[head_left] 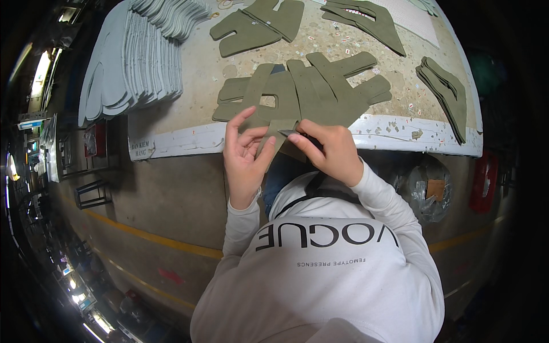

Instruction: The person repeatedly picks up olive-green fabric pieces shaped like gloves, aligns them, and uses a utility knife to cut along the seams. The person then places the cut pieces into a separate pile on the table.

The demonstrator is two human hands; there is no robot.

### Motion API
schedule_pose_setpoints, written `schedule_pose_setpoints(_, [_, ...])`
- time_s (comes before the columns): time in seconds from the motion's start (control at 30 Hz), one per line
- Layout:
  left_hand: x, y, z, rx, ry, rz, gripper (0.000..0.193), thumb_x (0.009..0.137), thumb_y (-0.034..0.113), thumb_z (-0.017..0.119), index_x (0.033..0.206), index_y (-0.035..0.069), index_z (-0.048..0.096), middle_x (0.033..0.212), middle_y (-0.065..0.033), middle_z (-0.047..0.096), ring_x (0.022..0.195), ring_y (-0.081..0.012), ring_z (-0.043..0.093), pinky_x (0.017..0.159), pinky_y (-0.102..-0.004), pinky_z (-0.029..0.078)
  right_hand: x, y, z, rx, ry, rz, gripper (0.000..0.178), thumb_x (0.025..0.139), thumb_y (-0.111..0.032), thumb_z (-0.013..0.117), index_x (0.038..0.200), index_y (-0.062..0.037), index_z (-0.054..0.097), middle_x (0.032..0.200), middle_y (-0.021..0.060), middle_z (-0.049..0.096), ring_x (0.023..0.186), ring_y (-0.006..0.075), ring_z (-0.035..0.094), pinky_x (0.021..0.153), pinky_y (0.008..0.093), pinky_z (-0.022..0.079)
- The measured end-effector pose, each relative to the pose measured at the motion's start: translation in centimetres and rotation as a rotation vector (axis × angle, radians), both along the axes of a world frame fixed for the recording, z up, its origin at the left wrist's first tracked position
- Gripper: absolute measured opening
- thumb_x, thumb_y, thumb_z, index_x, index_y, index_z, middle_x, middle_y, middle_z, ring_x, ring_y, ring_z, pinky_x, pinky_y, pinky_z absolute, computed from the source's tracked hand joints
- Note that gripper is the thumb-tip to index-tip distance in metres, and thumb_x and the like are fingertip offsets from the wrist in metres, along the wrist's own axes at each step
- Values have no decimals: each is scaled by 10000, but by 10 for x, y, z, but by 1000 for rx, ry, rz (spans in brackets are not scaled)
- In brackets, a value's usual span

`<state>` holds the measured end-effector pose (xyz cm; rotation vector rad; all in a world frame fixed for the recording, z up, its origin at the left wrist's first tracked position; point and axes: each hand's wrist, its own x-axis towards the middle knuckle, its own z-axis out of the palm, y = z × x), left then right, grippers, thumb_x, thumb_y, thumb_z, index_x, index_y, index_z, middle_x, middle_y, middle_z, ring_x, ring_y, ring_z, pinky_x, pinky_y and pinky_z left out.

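Observation:
My left hand (pixel 247 154) is at the table's front edge, thumb and middle finger against a narrow strip of an olive-green cut piece (pixel 281 127). Its index finger is stretched out, away from the strip. From the right, my right hand (pixel 329 146) pinches a small dark pointed tool (pixel 287 132), its tip against the strip; its exact kind is hard to make out. Just beyond both hands, several flat olive pieces (pixel 320 94) with slots and small holes overlap on the table.
Grey cut pieces (pixel 137 57) stand in a long stack at the table's left. More olive pieces lie at the back (pixel 260 26) and right (pixel 446 94). Small scraps litter the worn tabletop (pixel 400 74). A clear plastic bag (pixel 432 194) and a red crate (pixel 485 183) are below on the right.

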<state>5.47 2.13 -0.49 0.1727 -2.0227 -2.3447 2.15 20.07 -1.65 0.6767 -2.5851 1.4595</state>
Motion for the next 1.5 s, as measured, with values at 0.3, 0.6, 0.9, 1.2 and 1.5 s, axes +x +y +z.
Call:
schedule_pose_setpoints(0.3, [-3, 1, 1, -1, 19, -11, 587, 852, -108, 611, 1381, 0, 379, 1020, -118, 646, 957, -127, 615, 871, -248, 486, -6, 16, 18, 34, 62, -18, 278, 896, -343, 671, 864, -83, 580, 667, 64, 627, 572, 290, 617, 491, 366, 447])
schedule_pose_setpoints(0.6, [-7, -4, 8, -44, -24, -46, 607, 819, -128, 588, 1376, 6, 388, 997, -106, 655, 961, -126, 617, 886, -257, 481, -21, 15, 10, 279, 389, 106, 304, 897, -394, 646, 792, -130, 537, 592, 37, 524, 509, 236, 579, 453, 348, 428])
schedule_pose_setpoints(0.9, [-6, -2, 15, -82, -36, -24, 631, 804, -123, 594, 1382, 9, 379, 1000, -108, 656, 964, -137, 633, 902, -271, 490, -24, 10, 12, 300, 421, 128, 302, 900, -391, 644, 775, -135, 546, 585, 27, 518, 503, 228, 583, 451, 343, 434])
schedule_pose_setpoints(1.2, [-6, -5, 12, -70, -31, -50, 657, 799, -125, 599, 1396, 11, 360, 1017, -105, 654, 955, -133, 633, 882, -257, 492, -23, 7, 12, 282, 424, 100, 304, 897, -369, 654, 748, -128, 542, 572, 27, 521, 500, 229, 582, 449, 351, 426])
schedule_pose_setpoints(1.5, [-23, -2, 7, 196, 134, -75, 551, 998, 127, 540, 1460, 0, 269, 1201, -199, 622, 1086, -197, 618, 933, -319, 492, -29, 60, 19, 103, 121, -311, 268, 876, -322, 713, 920, -66, 649, 603, 67, 574, 479, 209, 551, 473, 313, 415])
